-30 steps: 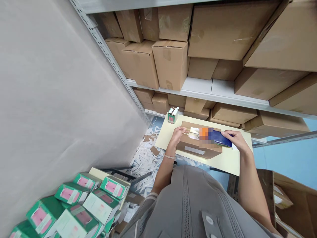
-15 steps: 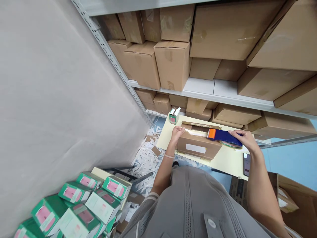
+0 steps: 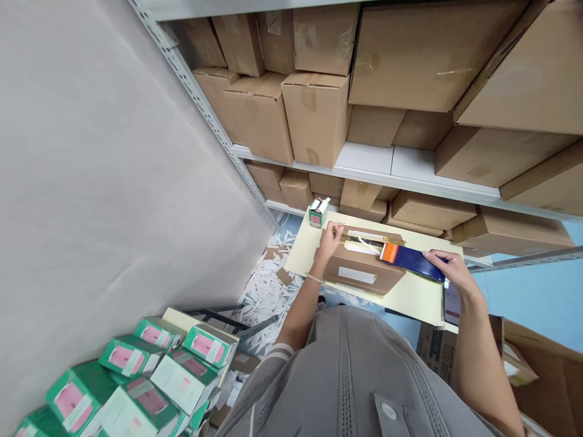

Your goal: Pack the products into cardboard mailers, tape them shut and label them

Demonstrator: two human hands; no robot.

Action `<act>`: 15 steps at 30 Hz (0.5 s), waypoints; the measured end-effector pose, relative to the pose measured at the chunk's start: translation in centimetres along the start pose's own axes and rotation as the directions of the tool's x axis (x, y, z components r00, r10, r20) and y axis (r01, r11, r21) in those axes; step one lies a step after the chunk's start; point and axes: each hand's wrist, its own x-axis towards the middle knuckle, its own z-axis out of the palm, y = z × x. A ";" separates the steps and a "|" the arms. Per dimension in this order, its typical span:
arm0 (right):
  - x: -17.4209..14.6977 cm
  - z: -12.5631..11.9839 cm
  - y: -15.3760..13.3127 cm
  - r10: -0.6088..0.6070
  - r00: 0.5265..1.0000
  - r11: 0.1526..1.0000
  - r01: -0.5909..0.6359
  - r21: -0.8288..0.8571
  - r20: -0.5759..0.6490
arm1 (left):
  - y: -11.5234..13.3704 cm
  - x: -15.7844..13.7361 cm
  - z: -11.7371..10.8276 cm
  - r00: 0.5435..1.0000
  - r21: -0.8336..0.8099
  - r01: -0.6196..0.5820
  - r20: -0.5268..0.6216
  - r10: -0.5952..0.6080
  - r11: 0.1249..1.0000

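Observation:
A cardboard box [image 3: 364, 266] with a white label lies on the pale table [image 3: 412, 302], its top seam parted in a dark gap. My left hand [image 3: 330, 240] is closed at the left end of the box's far top flap [image 3: 380, 236], fingers pinched at the edge. In my right hand [image 3: 449, 270] is a blue tape dispenser [image 3: 414, 260] with an orange head, which rests over the right end of the box's top. A thin pale strip stretches from the dispenser's head toward the seam.
A small green carton [image 3: 317, 213] stands at the table's far left corner. A phone [image 3: 451, 302] lies by my right forearm. Shelves of cardboard boxes [image 3: 314, 118] rise beyond. Green cartons [image 3: 132, 358] are stacked at lower left, and paper shreds [image 3: 268, 303] cover the floor. An open carton [image 3: 542, 364] stands at right.
My left hand has moved slightly up to the far flap's end. The far flap has shifted and the seam now shows a dark gap. The dispenser's head has tilted slightly.

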 end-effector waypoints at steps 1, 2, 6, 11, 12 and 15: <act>-0.3 -0.1 0.1 0.016 1.000 1.000 -0.016 0.015 -0.005 | -0.2 -0.3 0.2 1.000 0.024 0.028 -0.011 -0.028 0.999; -0.6 -0.1 0.2 0.035 0.999 0.999 -0.035 0.030 -0.008 | -0.4 -0.7 0.4 0.998 0.047 0.054 -0.029 -0.052 0.997; -2.2 -0.1 0.7 0.069 0.998 0.997 -0.069 0.033 -0.011 | -0.9 -2.7 0.6 0.993 0.130 0.088 -0.087 -0.077 0.988; -3.4 0.1 0.1 0.070 0.997 0.998 -0.070 0.004 -0.025 | -0.5 -4.2 0.4 0.984 0.094 0.112 -0.146 -0.098 0.989; -3.4 0.1 -0.4 0.071 0.997 0.997 -0.071 0.007 -0.035 | -0.4 -4.3 0.4 0.979 0.050 0.129 -0.165 -0.120 0.990; -2.6 0.1 -2.6 0.072 0.996 0.997 -0.072 0.004 -0.049 | 0.0 -4.4 0.4 0.962 -0.089 0.132 -0.229 -0.150 0.987</act>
